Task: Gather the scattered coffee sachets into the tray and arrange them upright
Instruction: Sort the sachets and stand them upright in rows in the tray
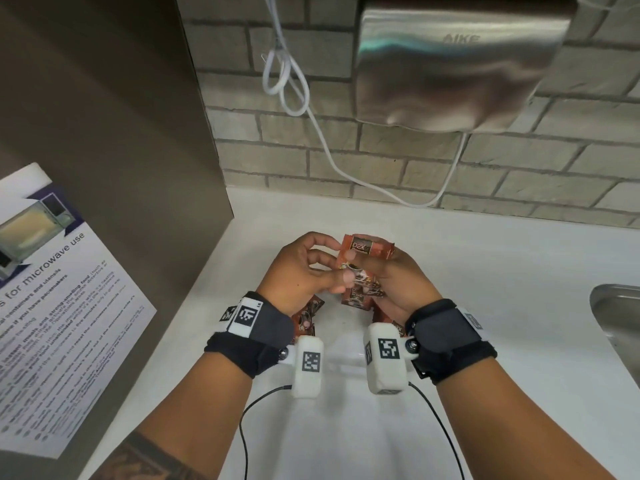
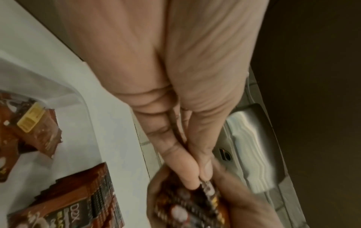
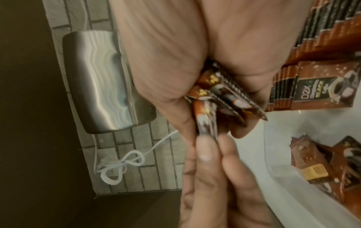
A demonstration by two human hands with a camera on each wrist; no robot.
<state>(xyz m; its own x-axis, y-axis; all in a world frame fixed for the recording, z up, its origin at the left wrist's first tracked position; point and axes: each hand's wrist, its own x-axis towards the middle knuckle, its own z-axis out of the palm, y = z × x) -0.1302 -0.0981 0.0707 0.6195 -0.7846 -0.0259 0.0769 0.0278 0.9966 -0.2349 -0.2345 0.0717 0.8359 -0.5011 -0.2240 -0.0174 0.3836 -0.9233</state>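
Over the white tray (image 1: pixel 346 358) both hands hold a bunch of orange-brown coffee sachets (image 1: pixel 363 252). My right hand (image 1: pixel 388 273) grips the stack (image 3: pixel 224 95) between thumb and fingers. My left hand (image 1: pixel 337 263) pinches one sachet (image 3: pixel 207 123) at the edge of that stack with thumb and forefinger (image 2: pixel 191 174). Inside the tray (image 2: pixel 87 106) a row of sachets (image 2: pixel 87 200) stands upright, and a few loose sachets (image 2: pixel 39 131) lie flat. The wrists hide most of the tray in the head view.
A steel hand dryer (image 1: pixel 460 64) hangs on the brick wall, with a looped white cable (image 1: pixel 287 81) beside it. A sink (image 1: pixel 620 317) opens at the right. A brown panel with a microwave notice (image 1: pixel 52 306) bounds the white counter (image 1: pixel 502 271) on the left.
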